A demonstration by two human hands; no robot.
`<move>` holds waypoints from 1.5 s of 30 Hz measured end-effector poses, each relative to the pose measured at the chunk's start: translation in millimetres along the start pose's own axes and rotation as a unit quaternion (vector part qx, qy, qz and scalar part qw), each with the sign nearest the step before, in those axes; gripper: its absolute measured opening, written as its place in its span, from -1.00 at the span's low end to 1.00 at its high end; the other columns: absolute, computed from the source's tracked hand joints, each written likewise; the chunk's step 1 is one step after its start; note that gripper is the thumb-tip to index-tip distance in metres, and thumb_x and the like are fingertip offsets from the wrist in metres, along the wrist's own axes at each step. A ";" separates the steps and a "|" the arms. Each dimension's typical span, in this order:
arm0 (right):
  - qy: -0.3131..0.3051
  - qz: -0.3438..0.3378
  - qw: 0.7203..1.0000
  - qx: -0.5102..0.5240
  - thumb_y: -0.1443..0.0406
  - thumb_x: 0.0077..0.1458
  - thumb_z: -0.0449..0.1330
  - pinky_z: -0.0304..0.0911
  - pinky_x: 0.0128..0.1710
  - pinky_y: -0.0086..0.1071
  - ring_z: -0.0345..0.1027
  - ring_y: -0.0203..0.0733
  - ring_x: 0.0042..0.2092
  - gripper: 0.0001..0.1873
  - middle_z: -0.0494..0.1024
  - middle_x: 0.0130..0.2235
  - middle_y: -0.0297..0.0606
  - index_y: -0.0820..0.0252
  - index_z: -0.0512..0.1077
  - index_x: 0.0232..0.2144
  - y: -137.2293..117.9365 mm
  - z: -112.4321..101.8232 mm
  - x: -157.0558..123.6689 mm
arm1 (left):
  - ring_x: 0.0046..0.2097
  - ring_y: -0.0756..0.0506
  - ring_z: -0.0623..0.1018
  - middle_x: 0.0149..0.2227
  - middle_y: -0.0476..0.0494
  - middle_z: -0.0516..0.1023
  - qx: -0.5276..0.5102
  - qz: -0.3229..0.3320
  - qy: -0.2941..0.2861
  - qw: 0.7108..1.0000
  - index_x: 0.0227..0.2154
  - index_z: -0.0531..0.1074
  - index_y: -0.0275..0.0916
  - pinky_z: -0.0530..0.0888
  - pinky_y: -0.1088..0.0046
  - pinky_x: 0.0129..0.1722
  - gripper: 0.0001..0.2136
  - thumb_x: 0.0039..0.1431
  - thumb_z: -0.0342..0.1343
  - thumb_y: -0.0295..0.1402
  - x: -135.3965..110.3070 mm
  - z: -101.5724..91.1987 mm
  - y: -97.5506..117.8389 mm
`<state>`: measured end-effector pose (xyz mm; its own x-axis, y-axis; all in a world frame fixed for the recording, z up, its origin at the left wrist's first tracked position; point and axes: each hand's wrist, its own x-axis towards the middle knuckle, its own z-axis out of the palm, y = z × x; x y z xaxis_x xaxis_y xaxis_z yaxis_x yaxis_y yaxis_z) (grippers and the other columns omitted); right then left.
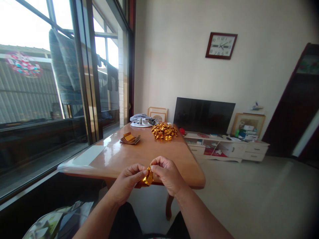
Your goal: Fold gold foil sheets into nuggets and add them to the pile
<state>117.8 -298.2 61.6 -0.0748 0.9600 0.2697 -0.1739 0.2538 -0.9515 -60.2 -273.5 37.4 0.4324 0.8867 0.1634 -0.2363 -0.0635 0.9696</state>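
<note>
Both my hands meet in front of the near edge of a wooden table (159, 154). Between them is a small piece of gold foil paper (149, 178), partly folded. My left hand (129, 182) pinches its left side with thumb and fingers closed. My right hand (166, 174) pinches the top right, fingers curled. Farther back on the table lie a pile of finished gold foil pieces (164, 130) and a flat stack of gold paper sheets (130, 138).
Grey cloth (142, 120) lies at the table's far end. A large window (50, 83) runs along the left. A TV (203, 114) on a low white cabinet (229, 147) and a wall clock (221, 45) stand beyond. Tiled floor (249, 192) opens to the right.
</note>
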 end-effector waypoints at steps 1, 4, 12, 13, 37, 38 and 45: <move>-0.002 -0.003 1.000 -0.004 0.30 -0.01 0.28 0.06 -0.47 -0.48 0.12 -0.38 -0.46 -0.88 0.36 -0.48 -0.44 0.23 0.46 -0.37 -0.1 -0.4 -0.1 | -0.52 0.08 0.32 -0.55 0.05 0.42 0.003 -0.003 -0.003 1.000 -0.38 0.46 -0.28 0.19 0.56 -0.51 -0.75 0.12 0.32 -0.21 -0.1 -0.7 0.1; -0.002 -0.011 1.000 -0.028 0.29 0.00 0.28 0.06 -0.46 -0.47 0.15 -0.37 -0.45 -0.87 0.38 -0.49 -0.42 0.25 0.49 -0.38 -0.4 -2.1 0.2 | -0.51 0.07 0.33 -0.53 0.03 0.43 0.008 -0.006 -0.011 1.000 -0.38 0.46 -0.28 0.20 0.55 -0.51 -0.76 0.14 0.31 -0.21 -0.1 -3.1 -0.2; -0.015 -0.013 0.999 -0.050 0.28 0.04 0.26 0.09 -0.46 -0.48 0.17 -0.37 -0.48 -0.89 0.39 -0.53 -0.41 0.24 0.49 -0.41 -3.1 -5.3 1.5 | -0.53 0.08 0.30 -0.54 0.03 0.42 0.006 -0.015 -0.024 1.000 -0.37 0.45 -0.28 0.18 0.55 -0.50 -0.76 0.16 0.30 -0.20 0.9 -4.3 -1.3; -0.014 -0.011 0.999 -0.047 0.28 0.05 0.25 0.10 -0.47 -0.48 0.18 -0.36 -0.48 -0.88 0.41 -0.52 -0.39 0.25 0.49 -0.41 -3.1 -5.3 1.6 | -0.52 0.08 0.31 -0.53 0.03 0.43 0.005 -0.017 -0.018 1.000 -0.37 0.45 -0.28 0.18 0.56 -0.50 -0.76 0.15 0.30 -0.20 1.1 -4.0 -1.3; 0.011 -0.020 1.000 -0.011 0.07 0.14 0.26 0.11 -0.47 -0.48 0.19 -0.36 -0.47 -0.65 0.40 -0.50 -0.37 0.24 0.42 -0.47 6.4 -5.4 2.2 | -0.52 0.08 0.27 -0.54 0.04 0.39 0.014 0.013 -0.015 1.000 -0.39 0.46 -0.28 0.15 0.56 -0.50 -0.73 0.16 0.28 -0.16 0.1 7.6 4.1; 0.008 -0.009 1.000 0.000 0.06 0.14 0.26 0.10 -0.48 -0.50 0.20 -0.37 -0.47 -0.64 0.41 -0.49 -0.35 0.25 0.43 -0.46 5.7 -5.8 2.0 | -0.51 0.08 0.26 -0.55 0.05 0.38 0.011 0.013 -0.012 1.000 -0.38 0.46 -0.28 0.15 0.56 -0.50 -0.74 0.16 0.28 -0.16 0.2 7.2 3.4; -0.021 0.044 0.999 0.004 0.04 0.07 0.31 0.12 -0.51 -0.51 0.20 -0.38 -0.48 -0.64 0.43 -0.49 -0.36 0.24 0.46 -0.42 1.2 -7.6 -2.3 | -0.48 0.06 0.32 -0.51 0.01 0.42 0.002 0.003 -0.003 1.000 -0.36 0.48 -0.29 0.17 0.55 -0.47 -0.74 0.17 0.27 -0.16 -0.1 5.8 1.7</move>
<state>125.2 -299.3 58.7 -0.1305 0.9727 0.1919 -0.1732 0.1682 -0.9704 -55.6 -276.3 40.1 0.4359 0.8837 0.1705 -0.2361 -0.0705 0.9692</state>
